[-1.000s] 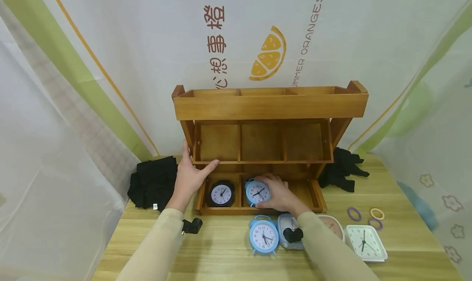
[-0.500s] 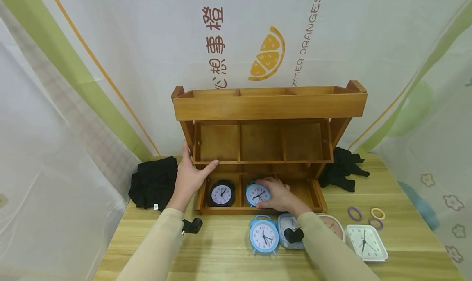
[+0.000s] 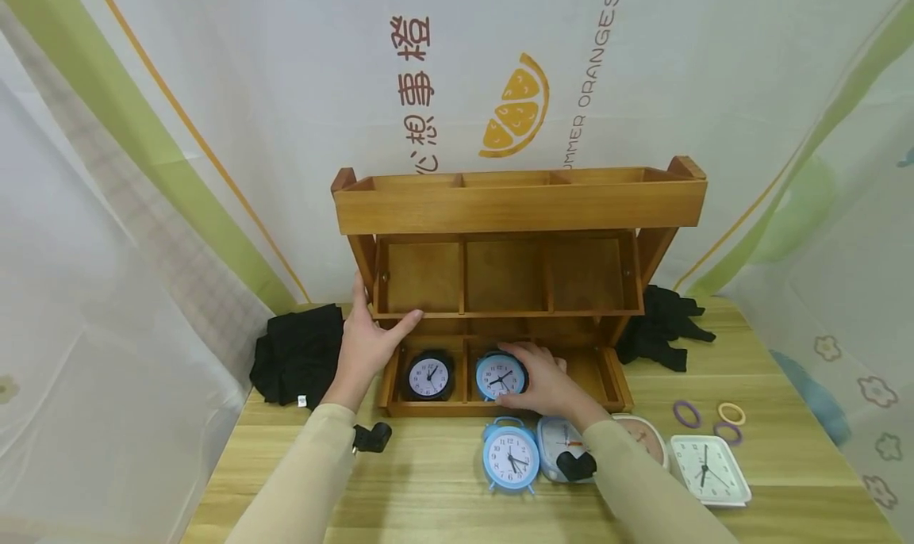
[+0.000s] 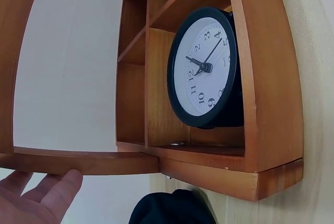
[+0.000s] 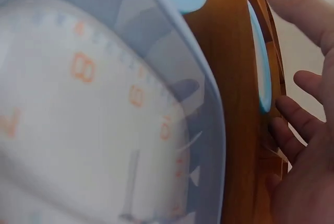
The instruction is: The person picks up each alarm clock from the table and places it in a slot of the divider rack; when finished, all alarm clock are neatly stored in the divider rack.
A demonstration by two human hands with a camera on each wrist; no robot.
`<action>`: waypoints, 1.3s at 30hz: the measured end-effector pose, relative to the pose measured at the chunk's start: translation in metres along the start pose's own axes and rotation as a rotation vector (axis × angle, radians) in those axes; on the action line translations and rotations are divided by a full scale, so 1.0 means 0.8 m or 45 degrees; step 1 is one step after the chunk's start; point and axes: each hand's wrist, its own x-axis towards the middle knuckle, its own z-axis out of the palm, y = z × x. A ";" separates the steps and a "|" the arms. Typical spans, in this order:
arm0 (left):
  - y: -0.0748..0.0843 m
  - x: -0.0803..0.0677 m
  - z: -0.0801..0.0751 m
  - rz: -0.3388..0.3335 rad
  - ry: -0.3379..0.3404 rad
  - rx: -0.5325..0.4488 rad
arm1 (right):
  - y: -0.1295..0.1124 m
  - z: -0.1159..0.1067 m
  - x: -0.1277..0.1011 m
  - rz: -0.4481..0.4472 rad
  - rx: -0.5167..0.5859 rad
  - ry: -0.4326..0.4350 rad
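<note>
My left hand (image 3: 366, 352) spreads against the left side of a tiered wooden shelf (image 3: 521, 207), its thumb over the middle tray's lower edge. In the left wrist view its fingertips touch the wooden side bar (image 4: 99, 162). A black round clock (image 3: 430, 376) stands in the bottom tray's left compartment. Beside it, in the middle compartment, sits a light-blue-rimmed clock (image 3: 500, 376). My right hand (image 3: 548, 381) is around that clock's right edge, fingers spread. In the right wrist view they stand loosely off its blue rim (image 5: 265, 91).
In front of the shelf lie a blue twin-bell clock (image 3: 511, 457), a grey-blue clock (image 3: 560, 442), a pinkish round clock (image 3: 646, 437) and a white square clock (image 3: 710, 470). Purple and yellow rings (image 3: 731, 414) lie at right. Black cloths (image 3: 296, 354) flank the shelf.
My right hand has loosened from the blue-rimmed clock and drawn slightly right, showing more of its dark edge. The clock has settled in its compartment. My left hand stays put.
</note>
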 end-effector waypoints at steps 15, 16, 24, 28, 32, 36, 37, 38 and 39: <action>0.002 -0.001 -0.001 -0.035 -0.020 0.024 | -0.038 -0.017 -0.044 -0.148 0.015 -0.025; 0.002 -0.001 -0.001 -0.033 -0.020 0.026 | -0.039 -0.016 -0.048 -0.155 0.018 -0.027; 0.004 -0.002 -0.001 -0.027 -0.018 0.025 | -0.044 -0.002 -0.077 -0.173 0.001 0.009; 0.004 -0.003 -0.002 -0.032 -0.020 0.028 | -0.040 0.013 -0.095 -0.159 -0.063 0.017; 0.002 -0.004 -0.002 -0.043 -0.013 0.041 | -0.036 0.024 -0.107 -0.138 -0.099 0.002; 0.000 -0.003 -0.002 -0.039 -0.012 0.036 | -0.036 0.030 -0.114 -0.130 -0.140 -0.005; 0.000 -0.002 -0.001 -0.038 -0.013 0.036 | -0.036 0.030 -0.115 -0.131 -0.160 -0.006; 0.000 -0.002 -0.001 -0.036 -0.013 0.036 | -0.037 0.031 -0.116 -0.128 -0.180 -0.011; 0.000 -0.002 0.000 -0.035 -0.013 0.036 | -0.037 0.032 -0.117 -0.123 -0.206 -0.019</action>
